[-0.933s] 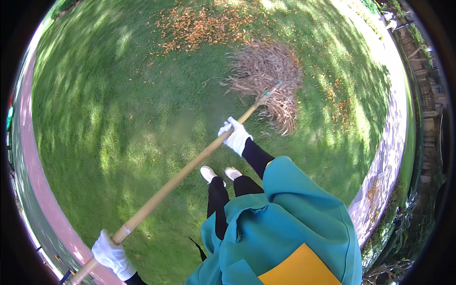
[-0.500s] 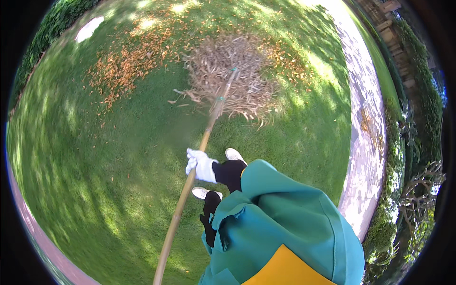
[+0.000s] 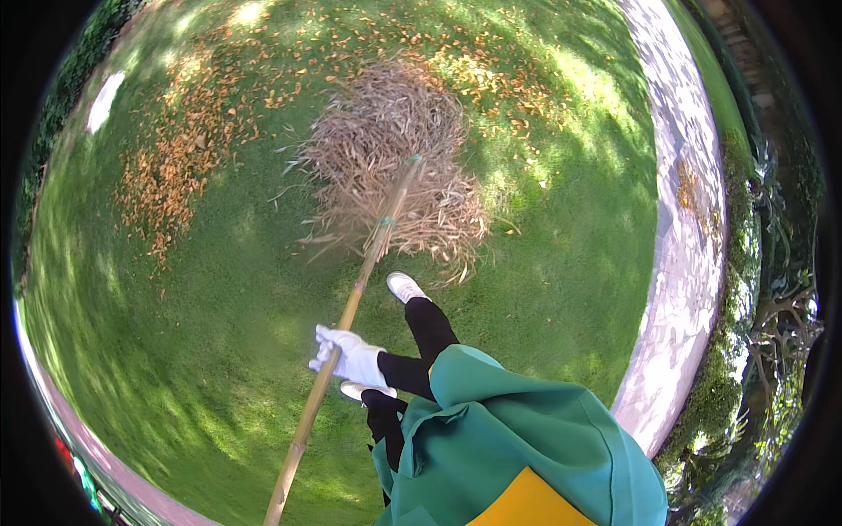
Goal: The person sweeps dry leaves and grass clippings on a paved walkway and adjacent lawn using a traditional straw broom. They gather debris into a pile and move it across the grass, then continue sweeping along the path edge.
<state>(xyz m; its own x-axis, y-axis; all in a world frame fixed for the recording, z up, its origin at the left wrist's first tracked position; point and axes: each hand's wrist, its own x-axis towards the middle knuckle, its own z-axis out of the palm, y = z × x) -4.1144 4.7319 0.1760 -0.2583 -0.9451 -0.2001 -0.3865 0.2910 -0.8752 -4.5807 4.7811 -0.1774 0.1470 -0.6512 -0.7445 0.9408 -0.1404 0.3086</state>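
A large broom has a long bamboo pole [image 3: 299,427] and a wide, bushy head [image 3: 395,131] of dry brown twigs. Green ties bind the head near the pole's end. My right hand [image 3: 355,358], in a white glove and black sleeve, is closed round the lower part of the pole, its fingers wrapping over from the right. The head rests on the grass ahead of my feet, slightly blurred at its left edge. Toward the lower left the pole runs out of the picture; my left hand is not seen. Orange fallen leaves [image 3: 180,158] lie scattered left of the head.
More orange leaves [image 3: 500,79] lie beyond the head, right of it. The lawn [image 3: 544,263] is dappled with shade. A pale paved path [image 3: 680,219] runs along the right, with shrubs [image 3: 702,421] past it. My white shoes [image 3: 404,287] stand on the grass.
The broom's head has shifted left and nearer in the picture, and my gloved hand has shifted the same way, still gripping the pole. The view has turned somewhat, and my feet show farther apart.
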